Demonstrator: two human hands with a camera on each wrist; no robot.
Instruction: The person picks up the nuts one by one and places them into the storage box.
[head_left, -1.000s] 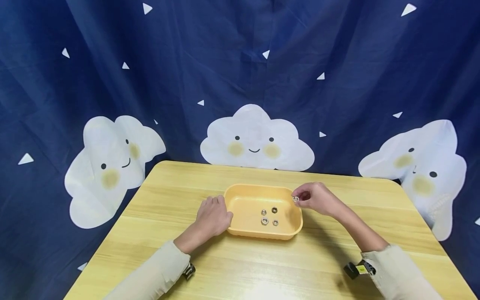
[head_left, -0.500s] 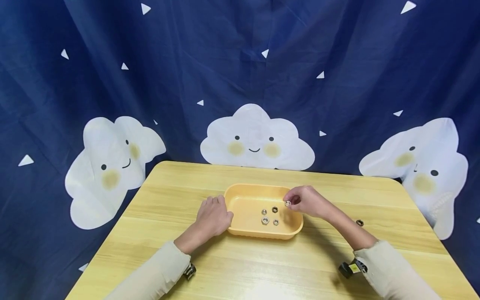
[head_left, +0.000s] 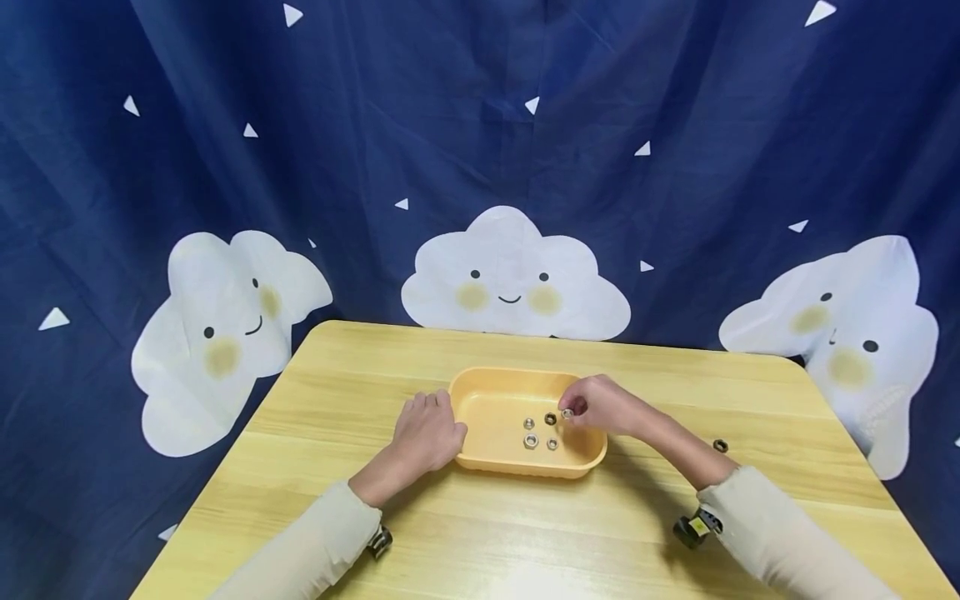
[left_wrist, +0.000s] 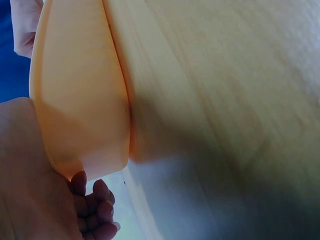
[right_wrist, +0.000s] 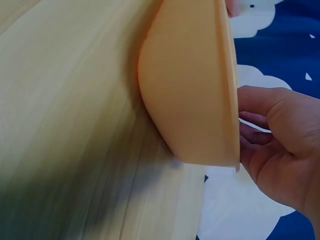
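Observation:
A shallow yellow-orange plastic tray (head_left: 480,461) stands on the table. My left hand (head_left: 426,433) grips its left end, the thumb over the rim; the left wrist view shows the curled fingers (left_wrist: 104,210) by the tray's outer wall. Inside the tray, my right hand (head_left: 603,406) pinches a small silver nut (head_left: 567,413) over its right part. Near that nut lie a dark nut (head_left: 551,418) and several silver ones, the largest a silver nut (head_left: 531,441). In the right wrist view the tray wall hides the fingertips of the right hand (right_wrist: 282,135) and the nut.
Another dark nut (head_left: 721,446) lies on the wooden table (head_left: 337,367), right of the tray and beside my right forearm. Behind the table hangs a blue curtain (head_left: 480,150) printed with white clouds and triangles.
My right hand has moved left and down from the tray's right rim into the tray, with the nut in its fingers. The dark nut on the table has come into sight. My left hand stays put.

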